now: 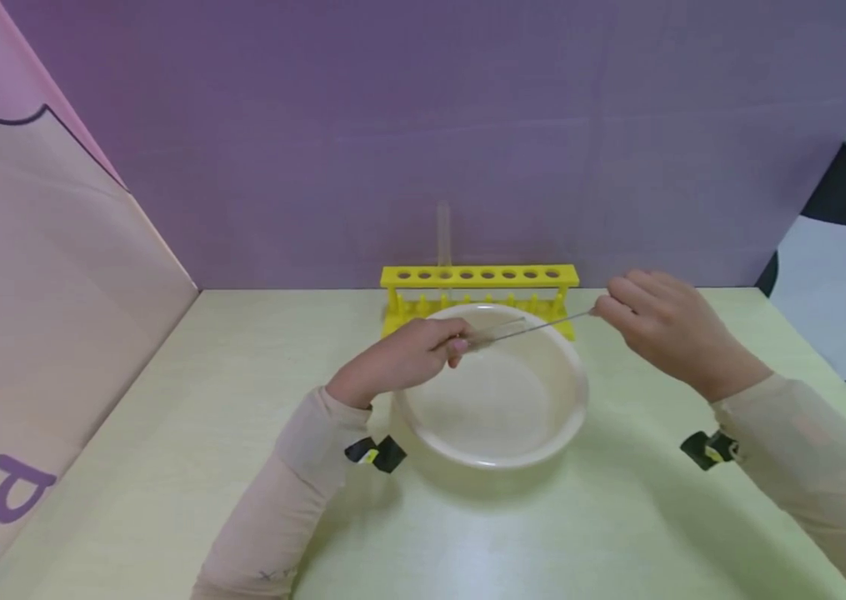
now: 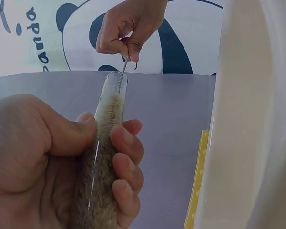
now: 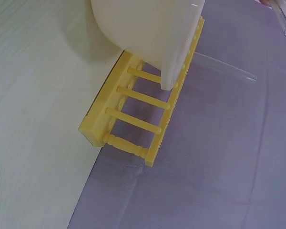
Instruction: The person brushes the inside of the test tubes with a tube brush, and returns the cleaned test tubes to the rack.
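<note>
Over the white basin [image 1: 493,461], my left hand [image 1: 409,357] grips a clear glass test tube [image 2: 99,138], its thumb on one side and fingers curled round the other. Inside the tube is a test tube brush [image 2: 101,191], its tan bristles filling most of the visible length. The brush's thin twisted wire handle [image 1: 558,322] comes out of the tube's mouth toward the right. My right hand [image 1: 666,325] pinches the end of that wire, to the right of the basin's rim. In the right wrist view, the tube's mouth shows at the upper right corner.
A yellow test tube rack [image 1: 499,281] stands behind the basin, partly hidden by it. Another clear test tube [image 1: 443,229] stands upright in one of its holes. The pale table [image 1: 257,375] ends at a purple backdrop [image 1: 392,125], with printed panels at both sides.
</note>
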A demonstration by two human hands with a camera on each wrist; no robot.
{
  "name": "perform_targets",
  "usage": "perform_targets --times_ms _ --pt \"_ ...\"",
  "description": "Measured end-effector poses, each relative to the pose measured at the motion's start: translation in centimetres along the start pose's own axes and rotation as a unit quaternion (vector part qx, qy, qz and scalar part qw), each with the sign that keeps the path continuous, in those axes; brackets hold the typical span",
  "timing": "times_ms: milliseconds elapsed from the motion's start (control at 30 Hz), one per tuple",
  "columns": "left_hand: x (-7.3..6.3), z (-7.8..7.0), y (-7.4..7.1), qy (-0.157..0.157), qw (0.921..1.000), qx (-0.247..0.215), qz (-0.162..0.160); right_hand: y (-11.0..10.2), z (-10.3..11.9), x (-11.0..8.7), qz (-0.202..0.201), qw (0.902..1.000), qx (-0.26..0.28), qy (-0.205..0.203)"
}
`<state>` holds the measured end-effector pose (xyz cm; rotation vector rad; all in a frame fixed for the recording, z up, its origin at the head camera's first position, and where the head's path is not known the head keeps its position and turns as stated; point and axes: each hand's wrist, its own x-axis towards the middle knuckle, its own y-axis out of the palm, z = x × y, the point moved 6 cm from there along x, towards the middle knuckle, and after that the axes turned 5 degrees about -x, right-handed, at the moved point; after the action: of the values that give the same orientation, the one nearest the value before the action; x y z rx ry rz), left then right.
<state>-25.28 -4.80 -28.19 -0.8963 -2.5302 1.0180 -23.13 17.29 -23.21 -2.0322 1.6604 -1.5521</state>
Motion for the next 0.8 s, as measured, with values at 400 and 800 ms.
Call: perform_targets --times_ms 400,800 --pt "0.3 0.4 0.4 0.009 0.9985 -0.045 0.03 -0.8 0.0 -0.4 -0.013 0.9997 -0.019 -0.01" --pt "-0.7 1.2 0.2 0.007 0.9942 -0.087 0.063 -0.9 0.5 -0.2 -0.056 0.9977 -0.035 -0.018"
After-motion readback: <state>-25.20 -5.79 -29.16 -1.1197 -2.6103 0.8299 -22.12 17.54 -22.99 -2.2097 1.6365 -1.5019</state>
